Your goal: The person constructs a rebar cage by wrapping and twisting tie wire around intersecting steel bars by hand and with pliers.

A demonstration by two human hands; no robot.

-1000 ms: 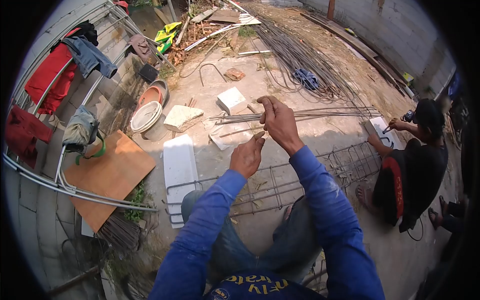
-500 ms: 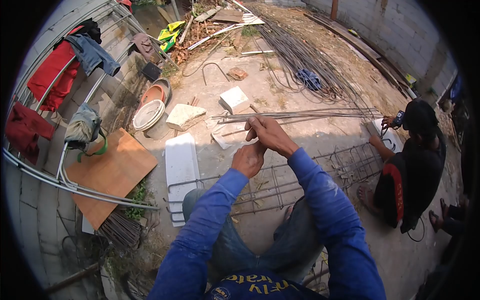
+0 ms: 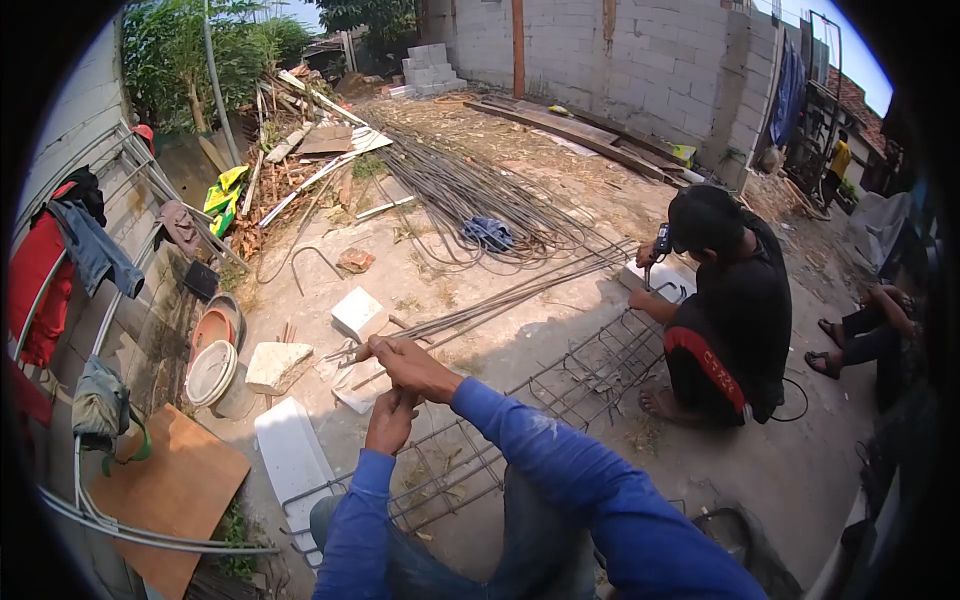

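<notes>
My left hand [image 3: 390,422] is closed, fingers curled, just below my right hand. My right hand [image 3: 412,367] is closed too, with thumb and fingers pinched together at the upper left. The two hands touch; whatever they hold, if anything, is hidden or too small to name. Beneath and beyond them a rebar cage [image 3: 545,388] of long bars and square ties stretches across the ground. Its near end lies over a long white block [image 3: 288,445]. Several loose steel rods [image 3: 500,310] lie just beyond my hands.
A crouching person [image 3: 740,300] holds a dark tool at the cage's far end. Another seated person [image 3: 880,320] is at the right. White block pieces [image 3: 359,313], stacked buckets [image 3: 212,372] and a plywood sheet [image 3: 175,490] lie left. A long rod pile [image 3: 450,180] lies beyond.
My view has swung up and to the right, showing more wall and trees. My hands stay together and sit further left and lower in view. The crouching person remains at the cage's end.
</notes>
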